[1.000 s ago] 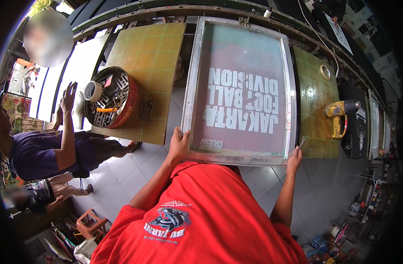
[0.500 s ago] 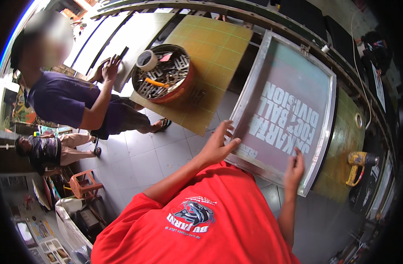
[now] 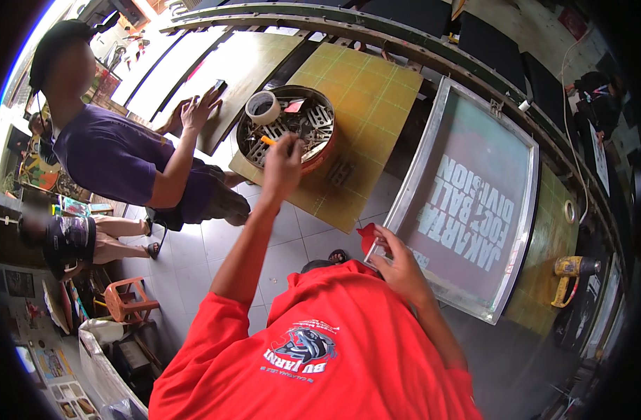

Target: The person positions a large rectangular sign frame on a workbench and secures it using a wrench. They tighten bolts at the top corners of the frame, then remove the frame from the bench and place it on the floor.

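Note:
My left hand point(image 3: 284, 166) reaches over the round tin point(image 3: 325, 155), its fingers closed on a slim orange tool point(image 3: 268, 140) whose tip sticks out to the left. What kind of tool it is I cannot make out. Loose metal hardware and a roll of tape point(image 3: 263, 107) fill the tin. My right hand point(image 3: 399, 264) grips the near left corner of a screen printing frame point(image 3: 432, 129), fingers and thumb at the metal edge. Pale block lettering shows in its mesh point(image 3: 467, 210).
The tin stands on a yellowish gridded board point(image 3: 366, 91). Further boards line the rail point(image 3: 278, 14). A yellow heat gun point(image 3: 567, 273) and a tape ring point(image 3: 569, 211) lie right. One person in purple point(image 3: 110, 150) works at left; another person point(image 3: 72, 241) stands behind, near an orange stool point(image 3: 128, 299).
My left hand has gone from the frame's left edge to the tin and closed on the orange tool. My right hand has moved left from the frame's near edge to its corner.

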The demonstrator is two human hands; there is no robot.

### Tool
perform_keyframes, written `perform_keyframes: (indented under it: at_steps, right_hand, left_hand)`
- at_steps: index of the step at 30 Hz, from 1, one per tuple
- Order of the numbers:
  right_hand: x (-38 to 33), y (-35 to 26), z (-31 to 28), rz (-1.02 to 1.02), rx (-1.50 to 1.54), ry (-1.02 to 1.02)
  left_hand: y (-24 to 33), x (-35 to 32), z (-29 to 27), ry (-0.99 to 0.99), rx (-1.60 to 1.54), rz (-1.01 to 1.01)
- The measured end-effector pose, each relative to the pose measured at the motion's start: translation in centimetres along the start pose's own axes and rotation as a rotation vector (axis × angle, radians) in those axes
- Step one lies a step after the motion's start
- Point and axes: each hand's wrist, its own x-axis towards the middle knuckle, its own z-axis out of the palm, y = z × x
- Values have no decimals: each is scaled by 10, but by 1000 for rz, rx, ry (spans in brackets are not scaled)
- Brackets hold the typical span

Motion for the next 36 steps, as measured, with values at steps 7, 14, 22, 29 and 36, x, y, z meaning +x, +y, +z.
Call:
perform_keyframes:
  at_steps: [7,14,22,29,36]
  right_hand:
    - [-101,64,-5,246,-26,338]
    - [-199,137,-12,428,398,1425]
    - [-211,213,-70,409,765,1686]
    - [-216,169,-78,394,632,1721]
    - [-255,188,-87,401,549,1286]
  left_hand:
    - [-18,51,4,102,464,495]
    - [-34,-126,65,-712,-350,-52]
    - [-48,-153,127,-1084,-188,-389]
    - [-13,-180,133,-737,-296,-305]
    - [-49,-170,167,-683,-48,-361]
